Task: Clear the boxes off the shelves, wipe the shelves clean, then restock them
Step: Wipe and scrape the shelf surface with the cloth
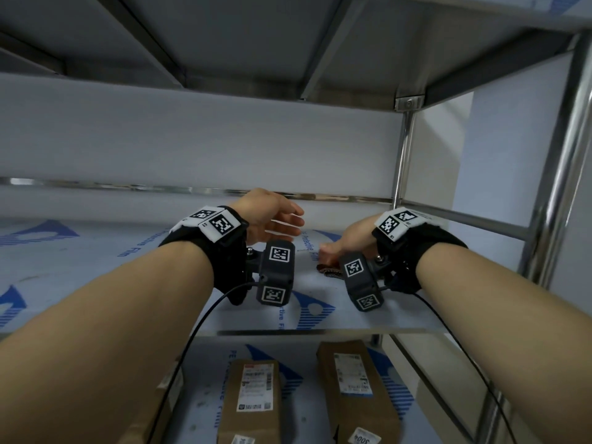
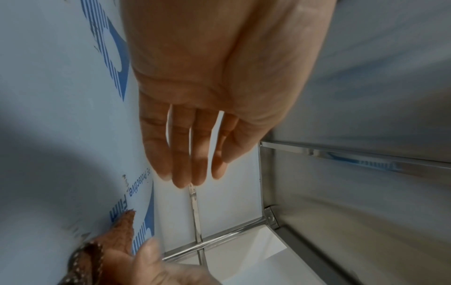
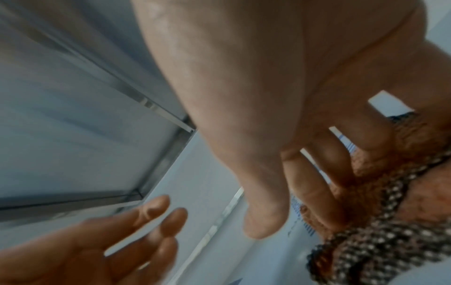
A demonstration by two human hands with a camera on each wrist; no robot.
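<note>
Brown cloth (image 1: 330, 270) pressed on bare film-covered shelf (image 1: 96, 257) under right hand (image 1: 349, 241), fingers curled round it; left hand (image 1: 272, 221) hovering, fingers straight. Wiping step, probably. 2 boxes (image 1: 251, 402) below. Next: sweeping strokes.

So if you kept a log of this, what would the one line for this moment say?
stage: wiping | shelf: no boxes | right hand: fingers press brown cloth on shelf | left hand: open, holds nothing | boxes: shelf below

Bare forearms, black wrist straps (image 1: 224, 251) with white square-code tags, dark grey camera blocks (image 1: 276, 272) below, thin black cables (image 1: 189, 341) trailing.
</note>
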